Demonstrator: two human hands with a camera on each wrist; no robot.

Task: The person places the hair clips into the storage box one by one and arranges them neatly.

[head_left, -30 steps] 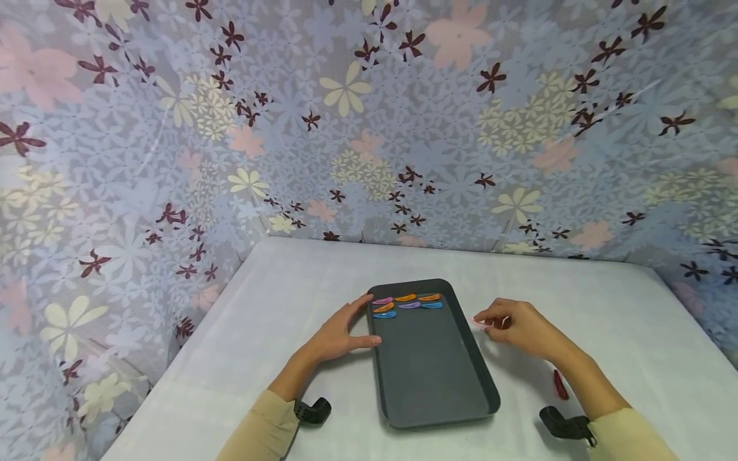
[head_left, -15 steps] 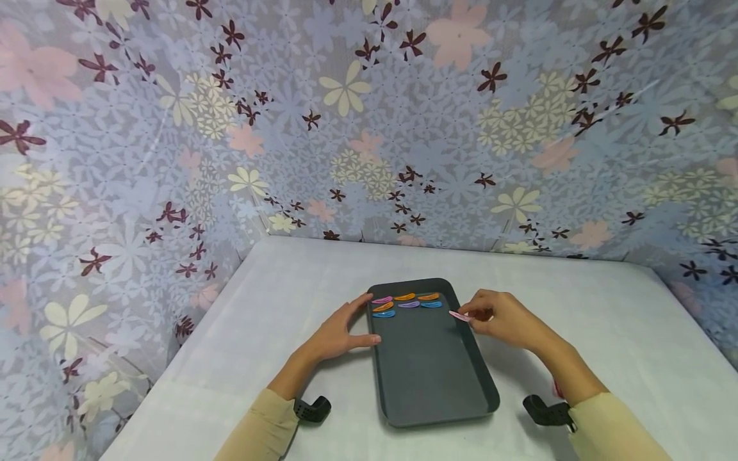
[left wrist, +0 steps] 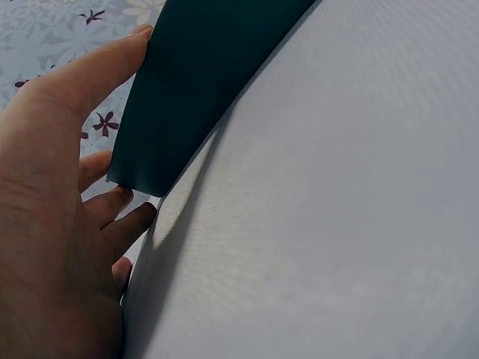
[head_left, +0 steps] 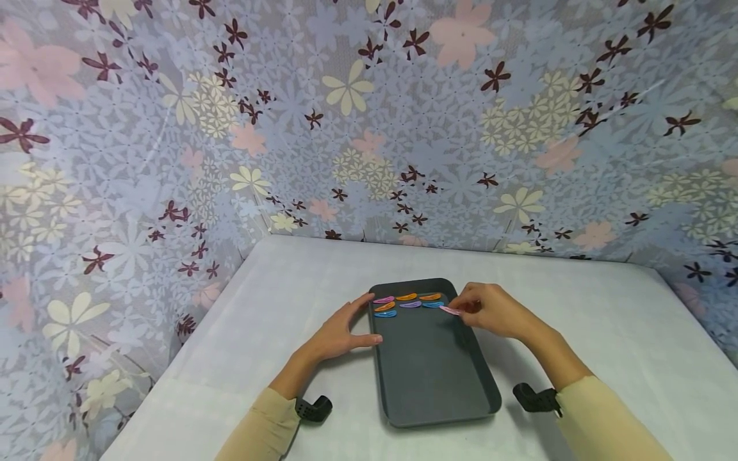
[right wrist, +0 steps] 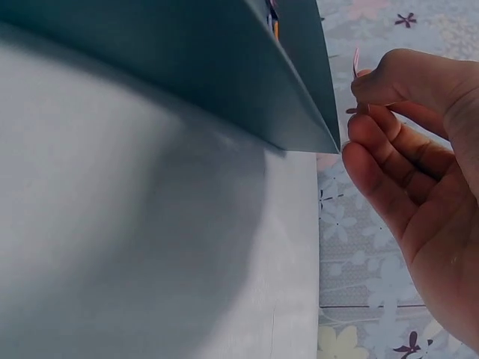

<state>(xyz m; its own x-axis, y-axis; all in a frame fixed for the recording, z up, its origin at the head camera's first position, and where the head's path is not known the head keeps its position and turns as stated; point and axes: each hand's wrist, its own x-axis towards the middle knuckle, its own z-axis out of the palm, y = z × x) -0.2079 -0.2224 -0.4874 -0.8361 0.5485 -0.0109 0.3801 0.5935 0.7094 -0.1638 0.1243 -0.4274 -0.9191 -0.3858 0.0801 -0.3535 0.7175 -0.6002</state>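
Note:
Above the right side of the dark grey tray [head_left: 436,365], my right hand [head_left: 492,310] pinches a pale pink snap hair clip [head_left: 450,310] between thumb and fingers. In the right wrist view a thin edge of that clip [right wrist: 356,61] sticks up from the fingertips. My left hand [head_left: 340,333] rests against the tray's left side, thumb and fingers spread. Several clips lie in rows at the tray's far end, among them a pink clip [head_left: 383,299], orange clips [head_left: 406,296], a purple clip [head_left: 410,304] and blue clips [head_left: 385,314].
The tray stands on a table with a white cloth [head_left: 311,275]. A flowered fabric backdrop [head_left: 369,128] rises behind and to the left. Black wrist cameras are strapped to both forearms, the right camera [head_left: 536,398] close to the tray's near right corner.
My right hand has carried the pink clip leftward from outside the tray's right rim to over its inside, near the blue clip. My left hand has kept its place. The red clip is now out of sight.

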